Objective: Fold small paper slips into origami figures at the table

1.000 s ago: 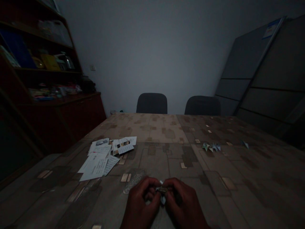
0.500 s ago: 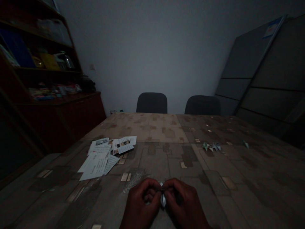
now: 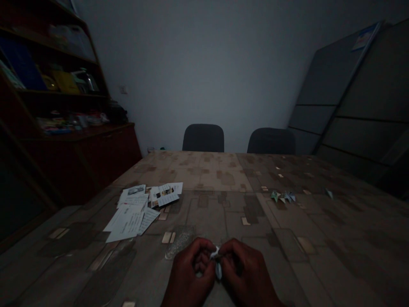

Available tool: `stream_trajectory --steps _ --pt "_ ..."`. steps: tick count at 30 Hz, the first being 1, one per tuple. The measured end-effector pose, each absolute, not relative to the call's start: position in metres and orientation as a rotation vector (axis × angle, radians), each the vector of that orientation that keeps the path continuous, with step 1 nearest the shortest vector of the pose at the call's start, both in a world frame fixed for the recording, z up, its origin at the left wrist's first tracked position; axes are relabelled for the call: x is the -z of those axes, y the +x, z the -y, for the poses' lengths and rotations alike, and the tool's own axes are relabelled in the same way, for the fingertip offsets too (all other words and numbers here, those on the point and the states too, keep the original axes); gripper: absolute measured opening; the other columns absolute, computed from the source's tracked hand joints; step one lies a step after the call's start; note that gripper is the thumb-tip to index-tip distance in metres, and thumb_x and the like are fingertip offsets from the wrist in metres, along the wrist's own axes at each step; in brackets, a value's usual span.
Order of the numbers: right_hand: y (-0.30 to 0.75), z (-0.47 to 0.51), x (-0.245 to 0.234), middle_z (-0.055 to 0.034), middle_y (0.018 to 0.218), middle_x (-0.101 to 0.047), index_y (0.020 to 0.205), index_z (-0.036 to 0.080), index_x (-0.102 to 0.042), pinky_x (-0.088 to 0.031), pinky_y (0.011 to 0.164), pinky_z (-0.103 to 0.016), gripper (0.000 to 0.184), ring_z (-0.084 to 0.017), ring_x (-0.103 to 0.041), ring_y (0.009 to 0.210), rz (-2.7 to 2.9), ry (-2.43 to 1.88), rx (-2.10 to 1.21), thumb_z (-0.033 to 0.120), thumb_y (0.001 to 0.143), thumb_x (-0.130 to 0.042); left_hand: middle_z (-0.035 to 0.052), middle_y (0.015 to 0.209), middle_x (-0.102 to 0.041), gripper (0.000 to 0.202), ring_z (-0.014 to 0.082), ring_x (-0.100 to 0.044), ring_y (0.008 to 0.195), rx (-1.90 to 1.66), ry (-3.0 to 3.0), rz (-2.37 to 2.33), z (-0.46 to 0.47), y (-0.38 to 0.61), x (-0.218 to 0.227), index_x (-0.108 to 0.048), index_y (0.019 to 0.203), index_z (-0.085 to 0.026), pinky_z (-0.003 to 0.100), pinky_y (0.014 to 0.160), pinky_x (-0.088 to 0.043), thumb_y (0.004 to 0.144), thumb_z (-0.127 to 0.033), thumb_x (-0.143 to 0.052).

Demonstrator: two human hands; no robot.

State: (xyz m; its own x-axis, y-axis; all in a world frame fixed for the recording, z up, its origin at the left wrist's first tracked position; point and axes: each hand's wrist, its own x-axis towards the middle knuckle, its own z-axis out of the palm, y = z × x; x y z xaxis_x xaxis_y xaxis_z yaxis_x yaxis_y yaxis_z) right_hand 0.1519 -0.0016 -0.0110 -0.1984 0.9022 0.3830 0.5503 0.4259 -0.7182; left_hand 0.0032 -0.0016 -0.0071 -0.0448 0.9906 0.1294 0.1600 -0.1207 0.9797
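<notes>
Between my two hands, low in the middle of the head view, is a small folded piece of pale paper. My left hand pinches it from the left with thumb and forefinger, the other fingers curled in. From the right, my right hand grips it the same way, fingertips almost meeting the left ones. A whitish flap of the paper sticks up between the fingertips, and a narrow pointed part hangs below. The fingers hide most of its shape.
Printed paper sheets lie loosely piled on the patterned tablecloth to the left. Several small folded paper figures stand at the right, with another paper figure farther right. Two dark chairs stand behind the table.
The upper flap of the folded paper shows more between my fingertips now, and the fingertips have parted slightly. Both hands stay in nearly the same place.
</notes>
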Motion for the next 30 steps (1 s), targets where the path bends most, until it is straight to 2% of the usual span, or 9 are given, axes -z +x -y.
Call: stream_trajectory --steps 9,17,20,25,30 --pt "0.154 0.003 0.014 -0.0002 0.072 -0.065 0.086 0.020 -0.059 -0.044 0.057 -0.020 0.018 -0.014 -0.062 0.061 1.972 -1.112 -0.416 0.008 0.080 -0.047 0.0005 0.066 -0.066 0.018 0.0161 -0.059 0.058 -1.203 1.430 -1.276 -0.001 0.001 0.014 -0.069 0.083 -0.017 0.022 0.053 -0.045 0.068 -0.016 -0.059" --pt "0.153 0.004 0.012 0.0020 0.069 -0.063 0.094 0.020 -0.059 -0.042 0.054 -0.021 0.024 -0.014 -0.060 0.056 1.995 -1.200 -0.410 0.005 0.076 -0.050 0.0008 0.066 -0.069 0.026 0.0173 -0.061 0.058 -1.169 1.458 -1.310 0.000 0.001 0.015 -0.073 0.088 -0.018 0.023 0.055 -0.045 0.067 -0.014 -0.058" --pt "0.154 0.004 0.013 0.0004 0.071 -0.066 0.092 0.019 -0.060 -0.044 0.057 -0.021 0.020 -0.014 -0.063 0.059 2.002 -1.217 -0.419 0.006 0.081 -0.049 0.0010 0.067 -0.069 0.026 0.0167 -0.060 0.058 -1.188 1.444 -1.323 0.001 0.001 0.014 -0.072 0.090 -0.017 0.023 0.054 -0.045 0.068 -0.014 -0.059" --pt "0.156 0.005 0.018 -0.0025 0.079 -0.069 0.094 0.020 -0.058 -0.046 0.064 -0.023 0.018 -0.016 -0.065 0.067 2.090 -1.103 -0.300 0.007 0.088 -0.047 0.0003 0.065 -0.067 0.019 0.0165 -0.059 0.058 -1.174 1.530 -1.310 0.001 0.001 0.015 -0.071 0.079 -0.018 0.023 0.054 -0.043 0.067 -0.013 -0.057" --pt "0.155 0.004 0.016 -0.0022 0.081 -0.065 0.098 0.021 -0.053 -0.046 0.064 -0.023 0.023 -0.016 -0.063 0.069 2.092 -1.100 -0.280 0.003 0.083 -0.047 0.0011 0.068 -0.068 0.030 0.0175 -0.059 0.058 -1.158 1.517 -1.361 -0.001 -0.002 0.020 -0.071 0.091 -0.017 0.023 0.054 -0.043 0.066 -0.012 -0.056"
